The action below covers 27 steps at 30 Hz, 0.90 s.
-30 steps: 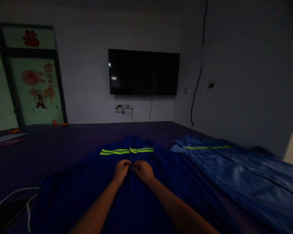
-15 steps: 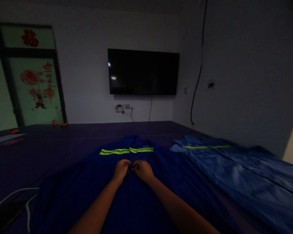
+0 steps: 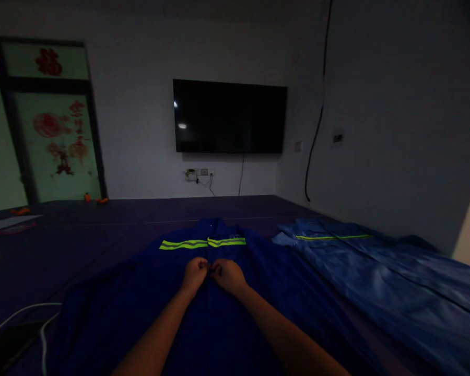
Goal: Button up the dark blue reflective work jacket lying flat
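Rising behind everything, a dim grey wall (image 3: pixel 137 130) meets a wide dark-purple surface (image 3: pixel 102 245), on which a deep-blue cloth jacket (image 3: pixel 211 324) lies flat, directly before the person. Its long axis runs away from the person, the collar (image 3: pixel 211 225) pointing toward the wall, the near end passing out of view; sleeves spread to either side. Beside it on the right lies a lighter-blue garment (image 3: pixel 376 277), its length slanting from far left to near right. A black rectangular television (image 3: pixel 231 117) hangs on the wall. Across the jacket's chest runs a yellow-green and grey striped band (image 3: pixel 184 244). Just nearer than that band, the left hand (image 3: pixel 194 274) and right hand (image 3: pixel 231 277) nearly meet at the front opening, thumbs and fingers curled inward, pinching its edge; whether a fastener sits between the fingertips is too dark to tell.
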Tool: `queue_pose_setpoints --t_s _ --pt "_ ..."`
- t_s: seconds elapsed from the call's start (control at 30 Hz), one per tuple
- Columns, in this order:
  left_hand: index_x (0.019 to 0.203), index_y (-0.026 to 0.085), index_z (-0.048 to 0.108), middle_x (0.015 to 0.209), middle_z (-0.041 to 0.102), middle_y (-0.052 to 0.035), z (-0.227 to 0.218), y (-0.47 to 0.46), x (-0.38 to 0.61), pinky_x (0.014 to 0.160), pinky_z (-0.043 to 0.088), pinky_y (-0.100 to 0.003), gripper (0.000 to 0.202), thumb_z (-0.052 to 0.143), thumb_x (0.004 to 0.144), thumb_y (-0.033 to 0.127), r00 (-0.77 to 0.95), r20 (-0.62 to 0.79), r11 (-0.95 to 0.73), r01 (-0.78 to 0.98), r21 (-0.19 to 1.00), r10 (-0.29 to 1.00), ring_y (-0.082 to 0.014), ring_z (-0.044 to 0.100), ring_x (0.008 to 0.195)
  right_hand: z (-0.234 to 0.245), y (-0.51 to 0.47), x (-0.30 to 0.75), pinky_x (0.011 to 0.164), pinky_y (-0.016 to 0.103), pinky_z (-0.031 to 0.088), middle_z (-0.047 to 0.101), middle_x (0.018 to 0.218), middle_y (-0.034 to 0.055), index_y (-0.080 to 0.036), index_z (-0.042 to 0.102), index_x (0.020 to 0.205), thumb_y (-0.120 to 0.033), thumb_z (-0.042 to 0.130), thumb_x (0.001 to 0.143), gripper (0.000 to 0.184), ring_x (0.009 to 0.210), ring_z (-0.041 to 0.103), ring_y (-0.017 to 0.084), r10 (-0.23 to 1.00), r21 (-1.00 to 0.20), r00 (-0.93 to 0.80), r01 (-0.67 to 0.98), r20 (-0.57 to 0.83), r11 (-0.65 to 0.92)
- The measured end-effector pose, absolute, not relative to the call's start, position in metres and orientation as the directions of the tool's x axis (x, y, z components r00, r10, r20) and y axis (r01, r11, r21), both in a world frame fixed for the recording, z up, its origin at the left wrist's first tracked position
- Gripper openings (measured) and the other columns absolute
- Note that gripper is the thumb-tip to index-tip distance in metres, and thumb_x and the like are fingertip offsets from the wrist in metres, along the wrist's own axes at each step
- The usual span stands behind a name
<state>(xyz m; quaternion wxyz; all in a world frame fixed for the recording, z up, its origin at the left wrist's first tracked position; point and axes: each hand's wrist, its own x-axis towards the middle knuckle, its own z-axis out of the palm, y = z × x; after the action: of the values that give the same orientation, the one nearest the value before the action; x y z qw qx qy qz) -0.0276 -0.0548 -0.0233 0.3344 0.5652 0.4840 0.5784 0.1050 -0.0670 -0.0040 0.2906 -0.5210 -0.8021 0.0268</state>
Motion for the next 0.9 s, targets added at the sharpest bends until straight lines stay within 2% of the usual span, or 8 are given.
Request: queue_pose_setpoints --t_s 0.23,0.47,0.7,0.9 --pt "0.071 0.013 0.059 0.051 0.054 0.0028 -0.023 -0.054 -0.028 0.045 0.033 -0.019 0.012 0.059 0.063 0.022 -0.134 0.268 -0.26 0.075 0.963 0.954 -0.0076 0.046 0.042 -0.003 -0.065 0.105 0.056 0.018 0.036 0.067 0.075 -0.0029 -0.024 0.064 0.083 -0.025 0.059 0.068 0.016 0.069 0.06 0.011 0.878 -0.391 -0.281 0.812 0.388 0.433" --pt "0.067 0.014 0.057 0.046 0.048 0.0057 -0.023 -0.052 -0.028 0.043 0.029 -0.018 0.01 0.059 0.061 0.022 -0.123 0.244 -0.245 0.013 0.97 0.962 -0.0056 0.04 0.039 -0.001 -0.07 0.105 0.058 0.018 0.037 0.067 0.076 -0.0035 -0.025 0.064 0.085 -0.025 0.058 0.07 0.016 0.071 0.061 0.011 0.862 -0.362 -0.298 0.815 0.409 0.453" --pt "0.065 0.014 0.055 0.047 0.05 0.0054 -0.025 -0.05 -0.027 0.041 0.027 -0.017 0.013 0.063 0.059 0.024 -0.116 0.233 -0.238 -0.028 0.971 0.965 -0.0054 0.04 0.039 0.002 -0.074 0.105 0.068 0.02 0.039 0.066 0.092 -0.0014 -0.025 0.066 0.087 -0.026 0.054 0.075 0.017 0.084 0.059 0.013 0.837 -0.243 -0.355 0.843 0.417 0.479" --pt "0.067 0.014 0.057 0.051 0.055 0.0034 -0.024 -0.053 -0.028 0.045 0.031 -0.018 0.014 0.062 0.058 0.023 -0.099 0.244 -0.248 -0.024 0.969 0.965 -0.0067 0.044 0.043 0.005 -0.078 0.104 0.072 0.021 0.038 0.063 0.097 0.0012 -0.024 0.066 0.089 -0.027 0.05 0.079 0.019 0.091 0.057 0.015 0.818 -0.126 -0.406 0.862 0.407 0.49"
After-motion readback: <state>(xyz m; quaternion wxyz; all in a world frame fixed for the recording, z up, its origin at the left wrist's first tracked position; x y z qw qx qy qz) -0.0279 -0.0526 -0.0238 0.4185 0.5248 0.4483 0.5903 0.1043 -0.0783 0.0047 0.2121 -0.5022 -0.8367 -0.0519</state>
